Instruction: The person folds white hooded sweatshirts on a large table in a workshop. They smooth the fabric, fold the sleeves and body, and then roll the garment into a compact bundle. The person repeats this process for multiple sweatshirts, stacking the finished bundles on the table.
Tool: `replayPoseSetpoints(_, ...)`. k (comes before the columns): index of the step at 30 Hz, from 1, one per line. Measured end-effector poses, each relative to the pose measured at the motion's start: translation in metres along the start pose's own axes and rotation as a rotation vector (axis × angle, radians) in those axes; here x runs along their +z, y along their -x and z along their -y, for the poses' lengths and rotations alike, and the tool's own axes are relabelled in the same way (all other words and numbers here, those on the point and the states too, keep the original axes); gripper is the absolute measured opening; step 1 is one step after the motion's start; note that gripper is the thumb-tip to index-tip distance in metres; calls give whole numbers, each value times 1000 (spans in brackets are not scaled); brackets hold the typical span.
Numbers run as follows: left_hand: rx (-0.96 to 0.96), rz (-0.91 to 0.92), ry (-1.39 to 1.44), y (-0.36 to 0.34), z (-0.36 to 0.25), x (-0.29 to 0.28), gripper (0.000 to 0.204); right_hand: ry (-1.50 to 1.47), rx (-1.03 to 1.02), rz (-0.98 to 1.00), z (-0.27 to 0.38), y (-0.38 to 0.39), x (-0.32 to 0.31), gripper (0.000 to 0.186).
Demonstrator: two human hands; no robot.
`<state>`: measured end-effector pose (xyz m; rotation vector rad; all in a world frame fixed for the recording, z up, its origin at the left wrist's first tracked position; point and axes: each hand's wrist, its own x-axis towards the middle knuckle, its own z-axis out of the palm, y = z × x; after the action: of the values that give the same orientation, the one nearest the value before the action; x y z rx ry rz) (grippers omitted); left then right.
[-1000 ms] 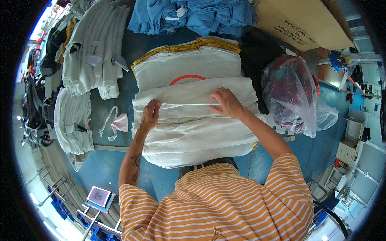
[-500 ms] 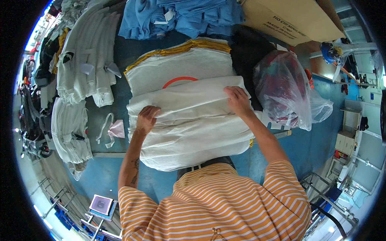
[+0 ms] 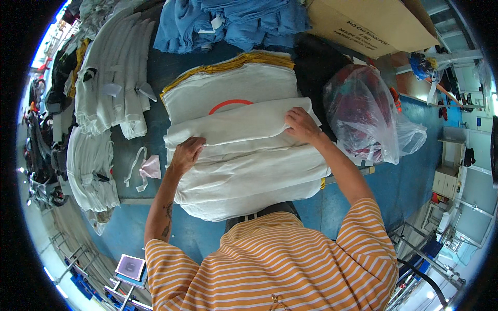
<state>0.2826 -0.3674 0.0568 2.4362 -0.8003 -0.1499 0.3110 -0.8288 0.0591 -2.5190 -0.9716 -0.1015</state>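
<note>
In front of me lies a thick stack of white fabric pieces [image 3: 236, 85] with mustard-yellow edges showing at the far side. The top white piece [image 3: 249, 132] is folded over toward the far side in loose creases, and a red arc shows just beyond its fold. My left hand [image 3: 189, 154] pinches this white fabric near its left side. On the right, my right hand [image 3: 302, 125] has its fingers curled and closed on the same piece. The near end of the stack hangs over the table edge against my waist.
Blue garments [image 3: 233, 26] are piled at the far side beside a cardboard box [image 3: 371, 28]. To the right sits a clear plastic bag [image 3: 363, 114] with dark red contents. Bundles of white fabric [image 3: 111, 78] and a pink face mask [image 3: 150, 167] lie left.
My right hand has shifted slightly left and its fingers have curled in more. My left hand stays at nearly the same spot. The folded fabric looks almost unchanged.
</note>
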Motion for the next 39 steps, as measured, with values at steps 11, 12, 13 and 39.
replayPoseSetpoints(11,189,115,-137,5,-18,-6,25,-199,-52,357,19,17,-21,22)
replayPoseSetpoints(12,182,23,-167,1,-15,-2,24,-169,-52,230,16,12,-19,21)
replayPoseSetpoints(13,167,-70,-198,-1,-10,7,23,-144,-57,106,16,4,-17,20)
replayPoseSetpoints(39,-377,486,71,-47,111,-57,70,-154,301,598,-73,-77,-17,62)
